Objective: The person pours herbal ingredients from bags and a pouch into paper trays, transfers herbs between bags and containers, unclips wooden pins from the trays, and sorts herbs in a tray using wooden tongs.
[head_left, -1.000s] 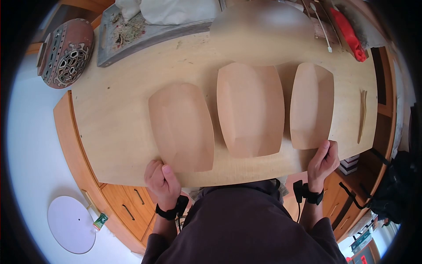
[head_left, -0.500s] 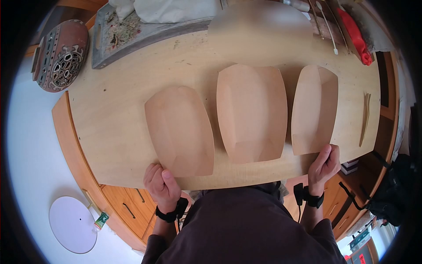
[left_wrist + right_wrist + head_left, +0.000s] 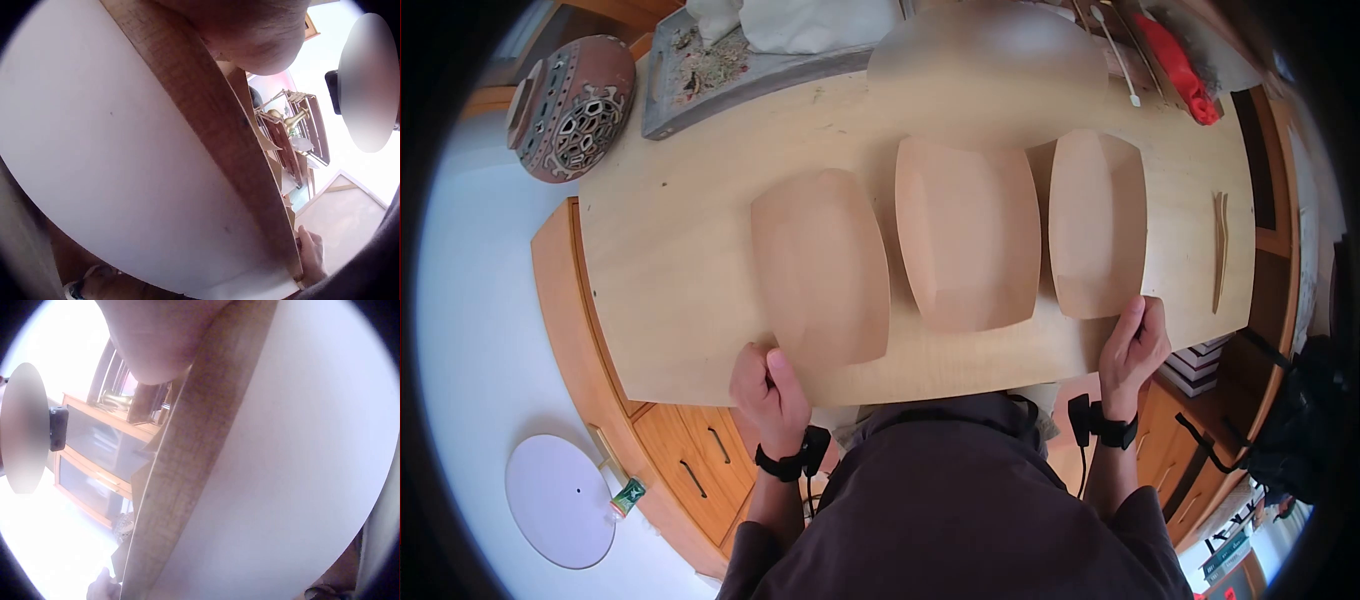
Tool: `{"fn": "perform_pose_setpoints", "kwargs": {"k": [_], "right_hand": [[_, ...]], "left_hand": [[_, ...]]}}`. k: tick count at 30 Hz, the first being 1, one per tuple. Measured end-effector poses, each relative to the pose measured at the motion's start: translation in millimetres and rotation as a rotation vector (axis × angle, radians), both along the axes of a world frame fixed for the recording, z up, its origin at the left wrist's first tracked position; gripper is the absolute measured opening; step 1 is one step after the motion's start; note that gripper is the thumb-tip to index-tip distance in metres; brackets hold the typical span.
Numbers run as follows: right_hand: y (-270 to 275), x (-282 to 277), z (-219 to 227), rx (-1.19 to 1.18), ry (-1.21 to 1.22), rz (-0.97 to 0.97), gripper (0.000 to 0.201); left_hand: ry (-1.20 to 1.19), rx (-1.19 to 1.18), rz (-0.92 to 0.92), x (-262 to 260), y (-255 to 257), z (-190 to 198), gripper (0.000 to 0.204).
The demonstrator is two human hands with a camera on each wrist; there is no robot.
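Observation:
In the head view, three brown paper trays lie side by side on the wooden table (image 3: 670, 250): left tray (image 3: 825, 270), middle tray (image 3: 968, 235) and narrower-looking right tray (image 3: 1098, 230). My left hand (image 3: 772, 400) rests at the front edge by the left tray's lower corner, fingers loosely curled, thumb over them. My right hand (image 3: 1133, 345) rests likewise, just below the right tray's lower right corner. Both appear to hold nothing. Each wrist view shows the heel of the left hand (image 3: 250, 31) or right hand (image 3: 162, 337) above the table's edge; fingertips are hidden.
Wooden tongs (image 3: 1220, 250) lie at the table's right. A grey tray (image 3: 775, 85) with dried bits and white bags stands at the back left, beside a patterned pot (image 3: 578, 110). A red item (image 3: 1175, 70) and thin sticks (image 3: 1116, 55) lie at the back right.
The head view has shifted, so the table and trays sit a little higher in it. Both hands stay at the table's edge and the trays keep their places.

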State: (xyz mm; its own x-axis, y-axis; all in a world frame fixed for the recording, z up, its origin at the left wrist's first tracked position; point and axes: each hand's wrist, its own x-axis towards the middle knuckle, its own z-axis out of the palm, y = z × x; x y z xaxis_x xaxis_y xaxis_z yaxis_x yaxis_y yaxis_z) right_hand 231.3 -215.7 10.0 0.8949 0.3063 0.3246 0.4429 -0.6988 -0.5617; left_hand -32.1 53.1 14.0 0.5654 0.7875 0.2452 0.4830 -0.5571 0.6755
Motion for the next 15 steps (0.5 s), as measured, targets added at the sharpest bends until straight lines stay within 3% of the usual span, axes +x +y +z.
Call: {"fn": "perform_pose_setpoints", "kwargs": {"k": [15], "right_hand": [[2.0, 2.7, -6.0, 0.011, -0.089, -0.007, 0.027]], "left_hand": [[-0.259, -0.114, 0.035, 1.9, -0.3, -10.8, 0.025]]}}
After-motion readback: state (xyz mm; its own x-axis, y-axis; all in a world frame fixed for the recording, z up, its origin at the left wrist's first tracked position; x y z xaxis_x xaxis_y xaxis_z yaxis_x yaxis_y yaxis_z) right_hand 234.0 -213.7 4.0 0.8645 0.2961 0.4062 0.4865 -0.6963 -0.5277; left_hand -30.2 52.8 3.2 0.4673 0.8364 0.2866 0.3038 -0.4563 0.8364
